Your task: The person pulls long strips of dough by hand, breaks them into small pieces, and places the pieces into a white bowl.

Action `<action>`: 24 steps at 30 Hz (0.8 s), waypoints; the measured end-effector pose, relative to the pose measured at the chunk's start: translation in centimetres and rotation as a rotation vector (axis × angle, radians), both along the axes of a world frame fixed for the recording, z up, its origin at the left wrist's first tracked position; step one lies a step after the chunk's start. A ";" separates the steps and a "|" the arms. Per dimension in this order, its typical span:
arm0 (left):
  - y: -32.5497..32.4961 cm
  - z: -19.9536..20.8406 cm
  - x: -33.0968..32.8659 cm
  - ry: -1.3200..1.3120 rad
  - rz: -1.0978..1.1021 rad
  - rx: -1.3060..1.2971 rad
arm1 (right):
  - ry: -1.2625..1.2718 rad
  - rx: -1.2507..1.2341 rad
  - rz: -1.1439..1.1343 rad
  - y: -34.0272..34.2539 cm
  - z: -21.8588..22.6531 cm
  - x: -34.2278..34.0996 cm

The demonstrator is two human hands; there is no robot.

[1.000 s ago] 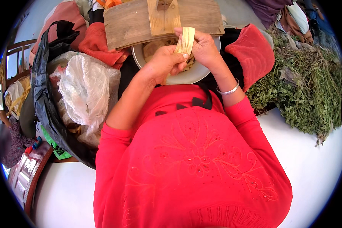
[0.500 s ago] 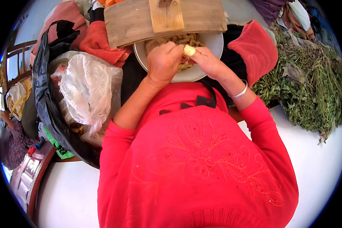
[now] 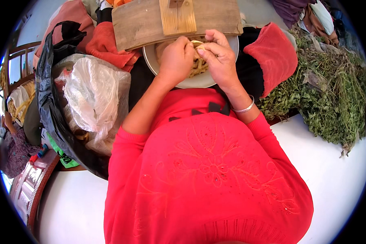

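Both hands meet over a pale metal-looking bowl (image 3: pixel 195 84) that holds tan, strip-like pieces (image 3: pixel 199 67). My left hand (image 3: pixel 176 57) is closed, fingers curled in, knuckles up, over the bowl's left half. My right hand (image 3: pixel 222 61) comes from the right with thumb and forefinger pinched together and the other fingers raised. A small pale yellow piece (image 3: pixel 197 43) shows between the two hands at the pinching fingertips. Its kind is not clear. What lies inside the left fist is hidden.
A wooden board (image 3: pixel 142 25) with an upright block covers the bowl's far edge. On the left stands a black plastic bag (image 3: pixel 49 87) with clear plastic (image 3: pixel 91 93) inside. A heap of dried green plants (image 3: pixel 325 93) lies right. A person (image 3: pixel 18 150) is at far left.
My right hand has turned more upright and lifted its fingers, its wrist moving left. The yellow piece shifted up toward the left fist. The left hand has barely moved.
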State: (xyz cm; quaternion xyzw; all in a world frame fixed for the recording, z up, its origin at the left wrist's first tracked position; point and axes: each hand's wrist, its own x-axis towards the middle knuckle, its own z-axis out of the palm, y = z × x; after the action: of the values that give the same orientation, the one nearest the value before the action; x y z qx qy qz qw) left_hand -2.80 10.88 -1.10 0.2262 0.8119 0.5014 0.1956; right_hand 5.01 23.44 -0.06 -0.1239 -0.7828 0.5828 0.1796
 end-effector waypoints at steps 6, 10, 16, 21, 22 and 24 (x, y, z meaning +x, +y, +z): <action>-3.3 0.2 2.6 -0.742 0.018 0.380 | 0.071 -0.024 -0.071 1.0 0.8 -0.2; -5.3 0.2 2.3 -0.035 -0.014 0.209 | 0.023 -0.106 0.033 1.3 0.1 0.4; -4.8 2.2 0.6 0.650 -0.186 -0.041 | 0.006 0.314 0.246 4.9 3.1 -0.3; -3.9 2.2 -0.5 0.495 -0.180 0.118 | -0.467 0.352 0.579 6.2 4.1 0.1; -4.0 1.9 -0.6 0.385 -0.153 0.186 | -0.392 0.475 0.581 6.3 4.0 0.4; -3.8 1.8 -0.5 0.440 -0.175 0.162 | -0.233 0.724 0.572 6.6 4.1 0.6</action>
State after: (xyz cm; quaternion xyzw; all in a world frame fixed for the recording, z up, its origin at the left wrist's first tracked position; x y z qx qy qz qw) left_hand -3.32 7.12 0.74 0.4142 0.7694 0.4848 0.0380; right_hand 5.65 30.05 4.03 0.1030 -0.9531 0.2808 -0.0454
